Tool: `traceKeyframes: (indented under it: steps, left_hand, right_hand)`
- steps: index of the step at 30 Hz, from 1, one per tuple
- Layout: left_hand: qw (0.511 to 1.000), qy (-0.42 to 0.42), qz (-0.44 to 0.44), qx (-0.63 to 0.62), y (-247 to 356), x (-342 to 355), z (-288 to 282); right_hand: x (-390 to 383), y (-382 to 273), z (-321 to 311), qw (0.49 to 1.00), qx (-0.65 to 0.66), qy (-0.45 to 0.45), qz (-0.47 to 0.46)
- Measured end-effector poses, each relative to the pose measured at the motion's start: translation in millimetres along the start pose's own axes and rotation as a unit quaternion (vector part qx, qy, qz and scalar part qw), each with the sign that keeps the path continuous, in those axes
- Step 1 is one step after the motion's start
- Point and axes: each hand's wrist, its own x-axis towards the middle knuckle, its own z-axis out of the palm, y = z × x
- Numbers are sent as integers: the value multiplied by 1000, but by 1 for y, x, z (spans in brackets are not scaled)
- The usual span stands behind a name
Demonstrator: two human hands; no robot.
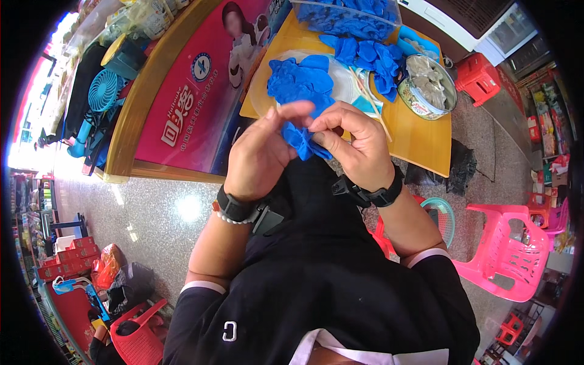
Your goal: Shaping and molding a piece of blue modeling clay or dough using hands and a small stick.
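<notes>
A small crumpled blue cloth piece (298,141), gathered like a flower, is in front of my chest between my two hands. My right hand (359,143) pinches its right side between thumb and fingertips. My left hand (261,149) is curved beside its left side, thumb and forefinger apart, the fingertips smeared by motion. Whether the lower left fingers touch the cloth is hidden. Just beyond my hands, a pile of similar blue cloth pieces (299,79) lies on a pale round plate or sheet (260,85) on the yellow wooden table (420,137).
More blue cloth pieces (374,58) lie by a clear bin (395,13) of blue pieces. A round tin (420,108) holds greyish scraps, with thin sticks (382,115) beside it. A pink counter panel (182,103) stands left; a pink plastic chair (505,249) is right.
</notes>
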Motion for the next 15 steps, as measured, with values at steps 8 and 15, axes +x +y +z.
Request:
traceKeyframes:
  steps: [8,15]
  left_hand:
    - [995,-19,-91,-28,-6,0,-3]
    - [995,-36,-49,77,-11,-2,1]
  right_hand:
    - [2,0,1,979,-185,37,-74]
    - [0,7,1,965,-243,63,-80]
